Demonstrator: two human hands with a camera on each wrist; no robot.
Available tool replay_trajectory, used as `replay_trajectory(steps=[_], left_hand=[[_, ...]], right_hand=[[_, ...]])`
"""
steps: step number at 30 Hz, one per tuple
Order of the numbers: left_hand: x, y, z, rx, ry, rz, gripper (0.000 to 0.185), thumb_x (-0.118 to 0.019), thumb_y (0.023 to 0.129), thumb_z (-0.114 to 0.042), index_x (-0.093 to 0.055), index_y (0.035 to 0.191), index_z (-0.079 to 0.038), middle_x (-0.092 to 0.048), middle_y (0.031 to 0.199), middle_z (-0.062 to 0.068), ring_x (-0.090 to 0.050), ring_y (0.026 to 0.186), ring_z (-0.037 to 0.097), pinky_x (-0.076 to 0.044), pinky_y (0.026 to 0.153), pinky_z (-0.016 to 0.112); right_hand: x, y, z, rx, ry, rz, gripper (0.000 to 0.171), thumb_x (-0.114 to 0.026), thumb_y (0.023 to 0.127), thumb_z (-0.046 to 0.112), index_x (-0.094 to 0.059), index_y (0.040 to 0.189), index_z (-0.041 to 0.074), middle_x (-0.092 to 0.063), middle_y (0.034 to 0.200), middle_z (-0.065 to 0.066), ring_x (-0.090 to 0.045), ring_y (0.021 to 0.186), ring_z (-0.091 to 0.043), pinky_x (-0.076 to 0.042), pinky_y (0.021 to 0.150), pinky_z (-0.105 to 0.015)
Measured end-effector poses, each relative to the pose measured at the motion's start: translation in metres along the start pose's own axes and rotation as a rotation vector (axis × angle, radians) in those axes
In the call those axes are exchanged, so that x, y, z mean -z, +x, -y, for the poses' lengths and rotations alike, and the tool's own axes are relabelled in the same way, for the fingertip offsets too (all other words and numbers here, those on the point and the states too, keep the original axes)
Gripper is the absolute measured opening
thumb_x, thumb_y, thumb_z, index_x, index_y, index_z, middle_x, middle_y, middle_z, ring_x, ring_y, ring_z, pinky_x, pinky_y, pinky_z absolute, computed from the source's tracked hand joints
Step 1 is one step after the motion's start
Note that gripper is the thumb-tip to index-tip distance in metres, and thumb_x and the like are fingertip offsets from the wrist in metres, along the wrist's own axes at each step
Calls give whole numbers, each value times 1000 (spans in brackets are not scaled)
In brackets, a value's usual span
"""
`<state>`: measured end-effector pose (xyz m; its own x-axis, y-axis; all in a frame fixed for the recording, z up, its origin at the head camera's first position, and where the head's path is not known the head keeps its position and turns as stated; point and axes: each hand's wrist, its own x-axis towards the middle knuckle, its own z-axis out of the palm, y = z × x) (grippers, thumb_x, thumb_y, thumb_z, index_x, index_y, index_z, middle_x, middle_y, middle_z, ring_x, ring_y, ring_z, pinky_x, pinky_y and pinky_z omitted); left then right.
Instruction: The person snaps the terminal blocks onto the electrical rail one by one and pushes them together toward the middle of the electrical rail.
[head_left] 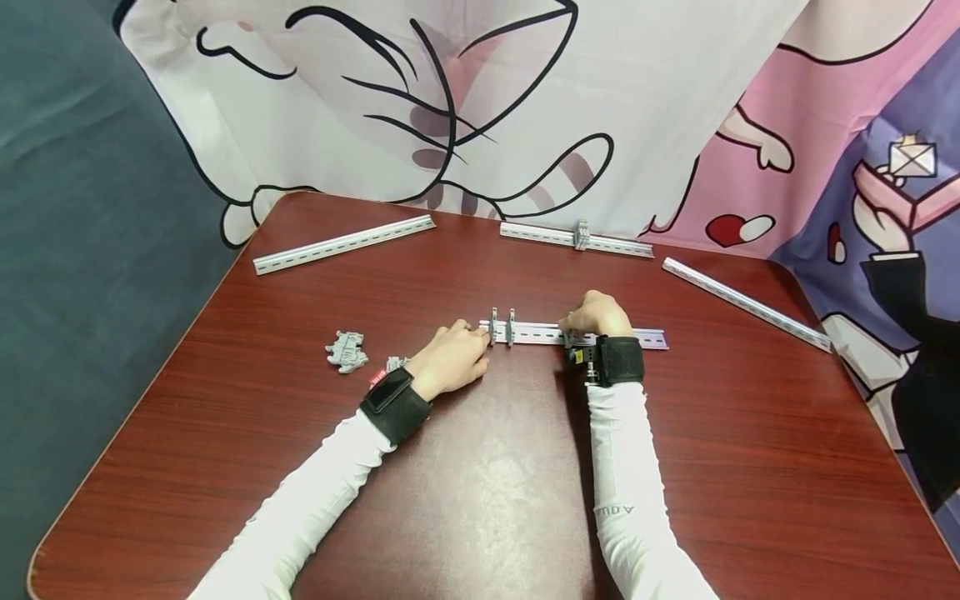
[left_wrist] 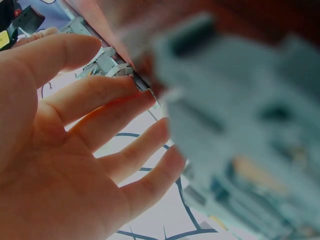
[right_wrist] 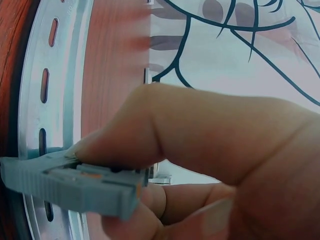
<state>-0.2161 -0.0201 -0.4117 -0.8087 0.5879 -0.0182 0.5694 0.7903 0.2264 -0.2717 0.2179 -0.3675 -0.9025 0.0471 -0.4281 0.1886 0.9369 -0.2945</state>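
Right hand (head_left: 596, 315) pinches a grey ribbed plastic terminal block (right_wrist: 70, 182) against the slotted metal rail (head_left: 622, 337), table centre. Left hand (head_left: 450, 360), at 9 o'clock, fingers relaxed, apparently touching the rail end.

Both hands, left hand (head_left: 450, 360) and right hand (head_left: 596, 315), on a slotted DIN rail (head_left: 622, 337) with two grey terminal blocks (head_left: 502, 327).

2 clips (head_left: 501, 327) block the rail (head_left: 622, 337); right stretch seemingly free.
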Motion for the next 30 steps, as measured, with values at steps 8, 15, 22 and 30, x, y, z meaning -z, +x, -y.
replay_trajectory(steps=[8,15,22,30], left_hand=[[-1,1,-1,3,5,4,25,-60,93,-22,-65,110,-4,-67,115,12,-55,106,32,-48,84,48],[-1,1,-1,14,2,16,25,-59,94,-22,-65,111,-4,-66,116,11,-55,107,32,-48,84,47],[-2,1,0,14,8,13,25,-59,94,-22,-65,112,-5,-66,115,11,-55,106,31,-47,83,46],[-2,0,-2,12,4,4,27,-59,93,-22,-64,113,-4,-66,116,11,-55,108,32,-48,84,47]], right_hand=[[1,-2,-2,-32,0,-11,27,-67,82,30,-62,82,3,-59,82,-8,-54,76,-22,-45,66,-32],[3,-2,-6,-39,8,2,31,-67,83,31,-61,87,1,-59,86,-10,-54,78,-23,-45,67,-32],[4,-3,-7,-48,4,0,28,-66,82,31,-63,83,3,-63,77,-8,-56,74,-22,-45,64,-31],[5,-4,-11,-47,9,-9,30,-67,83,30,-65,88,1,-64,76,-7,-57,78,-22,-46,67,-31]])
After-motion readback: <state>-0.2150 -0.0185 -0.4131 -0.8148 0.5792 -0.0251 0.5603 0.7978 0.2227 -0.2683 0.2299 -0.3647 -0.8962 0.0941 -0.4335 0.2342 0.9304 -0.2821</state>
